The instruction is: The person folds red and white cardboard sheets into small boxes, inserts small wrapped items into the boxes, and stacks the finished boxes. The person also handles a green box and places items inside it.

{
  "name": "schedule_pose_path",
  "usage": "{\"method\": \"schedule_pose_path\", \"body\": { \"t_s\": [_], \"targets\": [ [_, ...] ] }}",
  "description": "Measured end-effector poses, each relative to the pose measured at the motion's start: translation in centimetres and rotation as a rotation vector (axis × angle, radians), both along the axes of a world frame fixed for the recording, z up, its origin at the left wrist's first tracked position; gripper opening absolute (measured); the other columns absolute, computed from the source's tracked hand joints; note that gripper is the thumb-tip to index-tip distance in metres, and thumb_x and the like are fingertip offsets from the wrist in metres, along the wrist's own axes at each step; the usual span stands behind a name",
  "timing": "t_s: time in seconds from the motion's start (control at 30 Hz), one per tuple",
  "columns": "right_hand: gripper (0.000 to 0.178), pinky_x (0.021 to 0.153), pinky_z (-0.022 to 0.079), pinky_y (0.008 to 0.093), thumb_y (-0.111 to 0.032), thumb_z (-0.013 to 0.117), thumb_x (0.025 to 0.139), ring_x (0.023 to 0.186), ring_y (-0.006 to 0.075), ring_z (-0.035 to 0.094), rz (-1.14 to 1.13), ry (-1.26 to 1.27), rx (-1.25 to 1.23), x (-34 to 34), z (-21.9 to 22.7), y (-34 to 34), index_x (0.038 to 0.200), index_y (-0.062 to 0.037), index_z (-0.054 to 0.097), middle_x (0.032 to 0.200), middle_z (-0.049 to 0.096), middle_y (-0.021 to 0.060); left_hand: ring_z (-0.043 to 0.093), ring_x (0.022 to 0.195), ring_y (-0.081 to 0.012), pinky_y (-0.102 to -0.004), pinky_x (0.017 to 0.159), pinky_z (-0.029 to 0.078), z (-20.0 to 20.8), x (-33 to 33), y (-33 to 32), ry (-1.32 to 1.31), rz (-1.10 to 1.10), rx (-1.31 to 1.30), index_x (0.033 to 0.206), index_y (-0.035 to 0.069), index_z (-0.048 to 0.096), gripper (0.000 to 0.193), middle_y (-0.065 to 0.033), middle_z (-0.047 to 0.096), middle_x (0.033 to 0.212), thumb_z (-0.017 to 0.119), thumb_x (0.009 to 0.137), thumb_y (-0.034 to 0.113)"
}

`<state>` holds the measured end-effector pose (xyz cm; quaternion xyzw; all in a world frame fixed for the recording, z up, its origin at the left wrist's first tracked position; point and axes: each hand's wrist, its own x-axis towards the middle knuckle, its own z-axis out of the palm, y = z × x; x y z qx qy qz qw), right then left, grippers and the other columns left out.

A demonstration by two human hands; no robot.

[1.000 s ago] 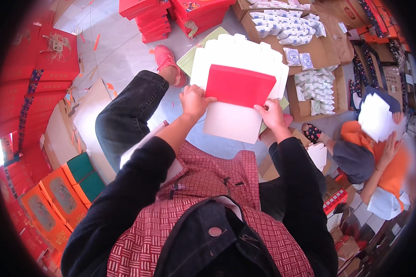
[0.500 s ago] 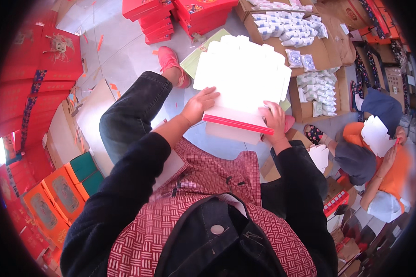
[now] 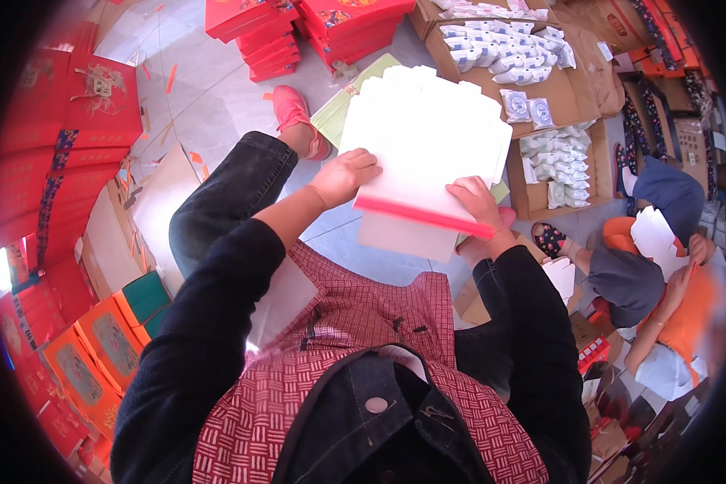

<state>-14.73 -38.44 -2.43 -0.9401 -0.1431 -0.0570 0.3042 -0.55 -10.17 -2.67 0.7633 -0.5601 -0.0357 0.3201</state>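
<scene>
Left hand (image 3: 343,177) and right hand (image 3: 476,202) each pinch a side of a flat white die-cut cardboard blank with a red folded edge (image 3: 427,153), raised above the lap, stacked red gift boxes (image 3: 298,28) on the floor beyond.

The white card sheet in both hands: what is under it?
Under the white card sheet, a red edge and a lower white panel show. The left hand and right hand press on top. A green sheet peeks out behind; the rest is covered.
</scene>
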Motion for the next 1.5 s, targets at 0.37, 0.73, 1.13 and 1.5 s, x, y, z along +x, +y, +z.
{"method": "schedule_pose_path", "body": {
  "t_s": [0.37, 0.73, 1.13, 1.5],
  "targets": [
    [0.035, 0.069, 0.05, 0.0351, -0.022, 0.079, 0.062, 0.075, 0.0285, 0.065, -0.576, 0.67, 0.16, 3.3, 0.8, -0.5, 0.09, -0.0048, 0.068, 0.081, 0.068, 0.0131, 0.062, 0.083, -0.0312, -0.0387, 0.074, 0.049, 0.7, 3.0, -4.1, 0.556, 0.494, 0.707, 0.087, 0.003, 0.065, 0.03, -0.0161, 0.065, 0.087, 0.072, 0.068, 0.025],
    [0.019, 0.077, 0.047, 0.0319, -0.01, 0.065, 0.067, 0.089, 0.0253, 0.057, -0.22, 0.134, 0.166, -1.9, -0.5, 1.1, 0.085, -0.0083, 0.064, 0.089, 0.063, 0.0068, 0.06, 0.095, -0.0301, -0.0375, 0.08, 0.049, -0.6, 0.2, 0.3, 0.047, 0.064, -0.01, 0.086, 0.008, 0.063, 0.016, -0.0079, 0.064, 0.098, 0.063, 0.07, 0.007],
    [0.051, 0.096, 0.041, 0.0358, -0.004, 0.066, 0.067, 0.114, 0.0326, 0.049, -0.011, 0.524, 0.104, 1.8, 4.8, -2.9, 0.117, -0.005, 0.054, 0.121, 0.053, 0.0155, 0.052, 0.116, -0.0317, -0.0394, 0.098, 0.044, 0.5, -0.7, 1.7, -0.084, -0.238, 0.15, 0.091, 0.005, 0.058, 0.017, -0.0131, 0.058, 0.118, 0.059, 0.076, 0.01],
    [0.067, 0.087, 0.045, 0.0368, -0.027, 0.083, 0.053, 0.104, 0.0315, 0.053, -0.307, 0.708, -0.364, 13.4, 2.8, -1.9, 0.107, -0.0013, 0.052, 0.11, 0.053, 0.0171, 0.051, 0.116, -0.0313, -0.0389, 0.097, 0.044, 0.1, -1.2, 1.7, -0.208, -0.286, 0.175, 0.085, 0.008, 0.052, 0.008, -0.0115, 0.056, 0.12, 0.054, 0.078, 0.012]
  ]
}}
